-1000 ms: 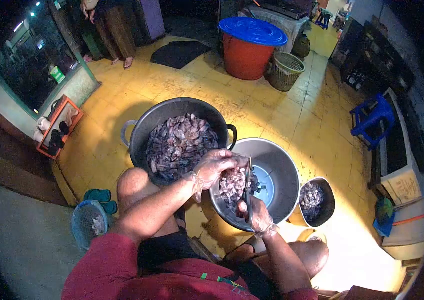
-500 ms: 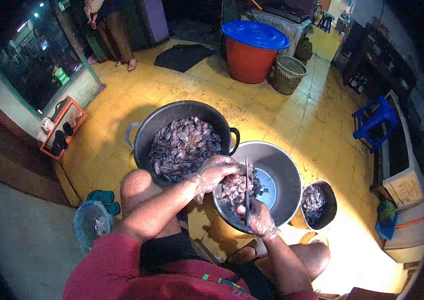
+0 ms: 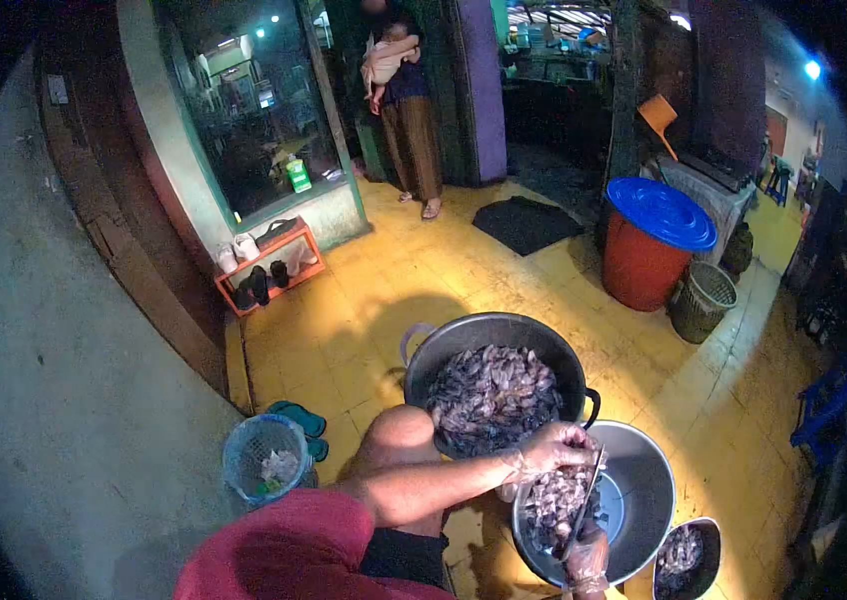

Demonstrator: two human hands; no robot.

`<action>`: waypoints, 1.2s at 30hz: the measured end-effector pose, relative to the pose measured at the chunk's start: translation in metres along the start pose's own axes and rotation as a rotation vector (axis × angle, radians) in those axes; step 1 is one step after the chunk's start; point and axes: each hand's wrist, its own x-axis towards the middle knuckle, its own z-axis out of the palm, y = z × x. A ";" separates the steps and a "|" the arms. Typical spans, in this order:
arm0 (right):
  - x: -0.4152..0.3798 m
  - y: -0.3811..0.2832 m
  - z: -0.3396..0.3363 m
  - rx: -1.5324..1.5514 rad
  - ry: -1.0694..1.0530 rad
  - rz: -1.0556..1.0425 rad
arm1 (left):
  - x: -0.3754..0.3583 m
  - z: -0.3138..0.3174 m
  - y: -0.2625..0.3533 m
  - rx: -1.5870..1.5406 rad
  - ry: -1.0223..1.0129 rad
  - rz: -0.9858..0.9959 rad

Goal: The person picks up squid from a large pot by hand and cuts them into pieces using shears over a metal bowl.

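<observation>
My left hand (image 3: 558, 448), in a clear plastic glove, pinches what looks like a small squid beside the blade, mostly hidden by the fingers. Below it my right hand (image 3: 588, 560), also gloved, is closed around the handle of a knife (image 3: 581, 510), its long blade pointing up and away from me. Both hands are over a grey basin (image 3: 652, 480), where cut squid pieces (image 3: 556, 500) are heaped on the left side. Beyond my left hand stands a big dark pot (image 3: 569, 370) full of whole squid (image 3: 494, 395). A smaller container (image 3: 709, 560) at the lower right holds more pieces.
A blue mesh basket (image 3: 244, 455) with scraps and green sandals (image 3: 309, 430) are left of my knee. Farther off are an orange shoe rack (image 3: 319, 262), a red bin (image 3: 644, 270) with a blue lid, a wicker basket (image 3: 701, 310), and a standing person (image 3: 409, 130) holding a baby.
The view has swung up and to the left, so the basins sit lower and farther right. The left hand is still at the blade, and the right hand keeps the knife.
</observation>
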 end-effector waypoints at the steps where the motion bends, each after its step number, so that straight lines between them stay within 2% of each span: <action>1: -0.003 0.003 -0.001 0.017 -0.004 -0.024 | 0.002 0.000 -0.003 -0.066 -0.034 -0.061; 5: -0.003 0.008 0.002 0.049 0.070 -0.137 | 0.002 -0.001 -0.003 0.110 -0.162 -0.113; 8: 0.003 0.023 0.004 0.007 0.033 -0.032 | 0.005 -0.002 -0.012 -0.035 -0.142 -0.051; 12: -0.002 0.003 -0.004 -0.077 0.017 0.051 | 0.000 -0.001 -0.003 0.025 -0.156 -0.114; 14: -0.003 0.002 -0.002 0.155 0.033 0.045 | -0.001 0.002 -0.009 0.040 -0.156 -0.119; 15: -0.004 0.000 -0.002 0.155 0.032 0.047 | 0.000 0.003 -0.014 0.057 -0.154 -0.125; 17: -0.006 -0.005 -0.004 0.050 0.108 -0.019 | 0.001 0.004 -0.023 -0.075 -0.096 -0.076; 19: -0.005 -0.006 -0.007 0.065 0.128 0.011 | -0.001 0.006 -0.008 -0.010 0.020 -0.053; 20: 0.007 0.013 -0.001 0.025 0.117 0.020 | -0.006 0.008 0.005 -0.108 0.026 -0.012; 21: 0.000 -0.003 -0.005 0.176 0.068 0.023 | -0.009 0.012 0.015 -0.224 0.017 -0.002; 22: -0.001 0.003 -0.004 0.294 -0.029 0.117 | 0.003 0.004 -0.003 -0.283 0.033 -0.023; 23: 0.014 0.049 0.004 0.147 -0.047 0.158 | 0.005 0.001 -0.007 -0.096 0.096 0.019; 25: 0.005 0.027 0.001 0.210 -0.089 0.053 | 0.006 0.001 -0.002 -0.381 0.079 -0.114; 26: 0.001 0.033 0.001 0.199 -0.118 0.059 | 0.002 0.001 -0.006 -0.409 0.042 -0.099; 31: -0.004 -0.005 -0.009 0.264 -0.199 0.005 | 0.003 -0.003 -0.014 -0.385 -0.036 -0.060; 36: 0.000 0.005 -0.001 0.262 -0.174 0.012 | -0.002 0.004 -0.015 -0.326 -0.038 -0.107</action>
